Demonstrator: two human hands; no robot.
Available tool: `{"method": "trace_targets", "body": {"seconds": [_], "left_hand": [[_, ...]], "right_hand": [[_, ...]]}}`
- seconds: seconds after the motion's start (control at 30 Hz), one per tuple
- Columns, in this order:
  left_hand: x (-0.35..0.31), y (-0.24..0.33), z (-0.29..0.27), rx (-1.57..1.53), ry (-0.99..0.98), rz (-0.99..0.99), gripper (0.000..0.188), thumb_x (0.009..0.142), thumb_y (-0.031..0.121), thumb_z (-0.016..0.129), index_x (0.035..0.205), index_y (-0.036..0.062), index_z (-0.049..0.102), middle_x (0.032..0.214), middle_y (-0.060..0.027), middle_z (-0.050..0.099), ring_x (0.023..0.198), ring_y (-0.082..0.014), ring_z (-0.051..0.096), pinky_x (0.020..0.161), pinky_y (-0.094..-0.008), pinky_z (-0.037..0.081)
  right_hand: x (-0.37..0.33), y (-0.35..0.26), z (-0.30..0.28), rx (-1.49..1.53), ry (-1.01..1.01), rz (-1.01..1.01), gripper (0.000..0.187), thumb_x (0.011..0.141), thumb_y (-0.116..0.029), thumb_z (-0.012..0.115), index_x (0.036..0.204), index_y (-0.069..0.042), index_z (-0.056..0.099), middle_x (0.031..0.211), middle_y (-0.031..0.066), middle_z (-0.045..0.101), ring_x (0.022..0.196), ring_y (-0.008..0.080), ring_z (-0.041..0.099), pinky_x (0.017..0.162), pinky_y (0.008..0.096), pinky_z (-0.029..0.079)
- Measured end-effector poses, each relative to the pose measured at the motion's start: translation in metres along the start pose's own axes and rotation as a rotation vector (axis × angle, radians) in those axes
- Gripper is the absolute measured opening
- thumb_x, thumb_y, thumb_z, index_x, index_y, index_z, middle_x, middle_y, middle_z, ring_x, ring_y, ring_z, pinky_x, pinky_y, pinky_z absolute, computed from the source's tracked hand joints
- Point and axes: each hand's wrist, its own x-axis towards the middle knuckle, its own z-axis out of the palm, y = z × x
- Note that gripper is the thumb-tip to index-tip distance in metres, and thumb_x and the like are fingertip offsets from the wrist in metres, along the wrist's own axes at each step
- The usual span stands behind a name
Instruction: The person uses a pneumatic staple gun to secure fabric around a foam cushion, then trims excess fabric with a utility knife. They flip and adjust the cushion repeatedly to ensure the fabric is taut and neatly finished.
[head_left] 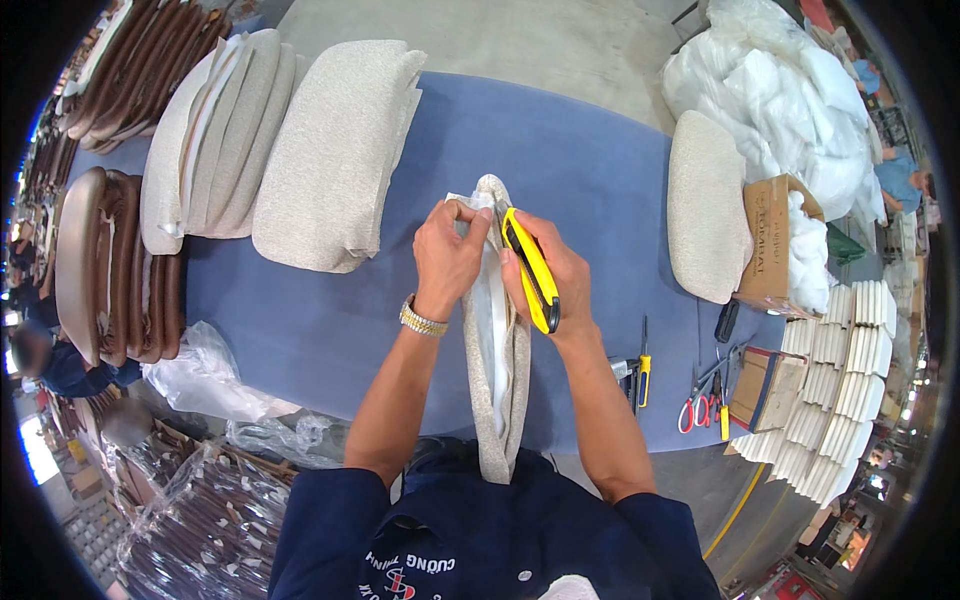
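Note:
A light grey fabric seat cushion [481, 390] stands on its edge in front of me, its long side split open with white lining showing inside. My left hand [447, 260] pinches the fabric near the far end of that opening; a metal watch is on the wrist. In my right hand [567, 285] is a yellow and black utility knife [531, 268], slanting with its upper end close to the left fingertips and the cushion's far end. Whether its blade is out, I cannot make out. Both hands are above the blue-covered table [570, 130].
Grey fabric cushions [330, 150] stand stacked at left, beside brown cushions [85, 260]. Another grey cushion [705, 205] lies at right near a cardboard box [768, 240] of white stuffing. Red-handled scissors [688, 412] and a yellow screwdriver [644, 380] lie near the right front edge.

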Motion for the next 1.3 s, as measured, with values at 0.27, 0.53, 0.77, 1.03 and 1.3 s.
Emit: {"method": "trace_targets", "body": {"seconds": [0.27,0.53,0.77,1.03,1.3], "left_hand": [[0.000,0.003,-0.001,-0.002,-0.017,0.001,0.029,0.090,0.026,0.073,0.079,0.0014,0.063,0.079,-0.0133,0.064,0.067,-0.0323,0.062,0.064,-0.0423,0.047],[0.001,0.004,-0.002,0.009,-0.026,0.010,0.027,0.091,0.025,0.072,0.080,0.0019,0.064,0.078,-0.0135,0.065,0.066,-0.0316,0.062,0.064,-0.0421,0.047],[0.002,0.003,-0.003,0.020,-0.057,0.000,0.026,0.091,0.025,0.072,0.081,0.0024,0.065,0.077,-0.0124,0.065,0.062,-0.0285,0.058,0.061,-0.0401,0.044],[0.002,0.006,-0.003,0.005,-0.059,-0.002,0.027,0.092,0.026,0.072,0.081,0.0024,0.065,0.075,-0.0122,0.066,0.061,-0.0275,0.060,0.060,-0.0393,0.044],[-0.002,0.003,-0.006,-0.106,-0.101,-0.037,0.029,0.093,0.023,0.072,0.077,0.0008,0.061,0.062,-0.0070,0.057,0.057,-0.0124,0.049,0.056,-0.0335,0.041]], "right_hand": [[0.001,0.002,-0.002,-0.015,-0.011,-0.002,0.037,0.089,-0.012,0.071,0.124,-0.004,0.062,0.098,0.0123,0.072,0.079,0.0245,0.072,0.071,0.0317,0.056],[0.007,0.002,-0.012,0.085,-0.081,0.045,0.034,0.089,-0.014,0.070,0.122,-0.006,0.063,0.092,0.0115,0.072,0.073,0.0278,0.071,0.065,0.0346,0.056],[0.006,0.005,-0.017,0.059,-0.113,0.006,0.035,0.089,-0.013,0.069,0.123,-0.006,0.062,0.092,0.0121,0.071,0.074,0.0302,0.070,0.066,0.0356,0.055],[-0.005,-0.001,-0.028,0.011,-0.189,0.031,0.036,0.089,-0.006,0.068,0.124,-0.005,0.064,0.096,0.0091,0.072,0.075,0.0191,0.070,0.070,0.0279,0.054],[-0.015,-0.004,-0.034,0.058,-0.187,0.069,0.036,0.090,-0.006,0.066,0.125,-0.004,0.063,0.097,0.0109,0.072,0.078,0.0170,0.070,0.071,0.0277,0.054]]}}
